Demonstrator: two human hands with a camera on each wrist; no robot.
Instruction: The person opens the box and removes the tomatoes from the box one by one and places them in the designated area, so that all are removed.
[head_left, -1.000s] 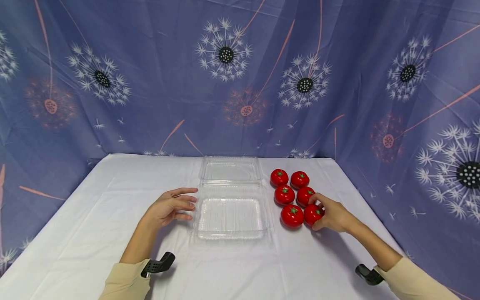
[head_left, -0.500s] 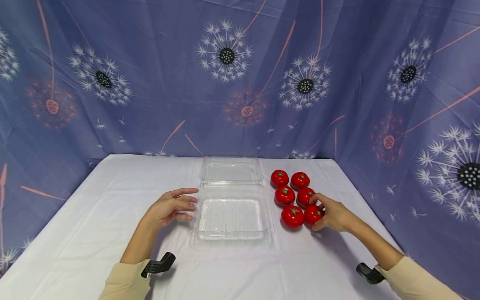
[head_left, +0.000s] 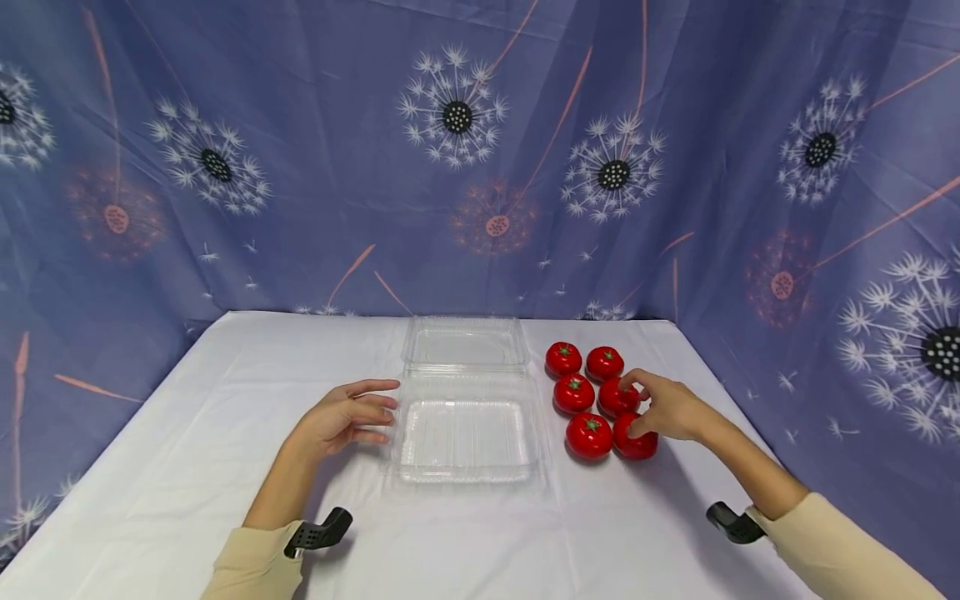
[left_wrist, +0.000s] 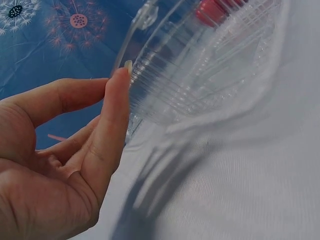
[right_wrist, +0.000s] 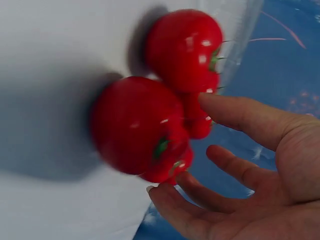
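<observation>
My right hand [head_left: 671, 408] hovers over the right side of a group of red tomatoes, its fingers parted with nothing between them. Nearest to it is the front-right tomato [head_left: 636, 439], whose top left the thumb overlaps; the fingertips overlap the middle-right tomato [head_left: 617, 398] behind. In the right wrist view the hand [right_wrist: 255, 170] shows a gap between thumb and fingers. My left hand [head_left: 347, 417] stays at the left edge of a clear plastic clamshell box [head_left: 468, 479], fingers loosely extended. In the left wrist view, fingertips [left_wrist: 120, 77] are right at the box's rim.
The box's lid [head_left: 465, 346] lies folded back, away from me. Other tomatoes include the front-left one [head_left: 588, 436] and a back-left one [head_left: 563, 359], all right of the box. A white cloth [head_left: 465, 542] covers the table, and a blue patterned curtain [head_left: 337, 167] hangs behind.
My right hand has let go of the front-right tomato and risen slightly, so more of that tomato shows. The left hand keeps its place by the box. The head view has shifted slightly.
</observation>
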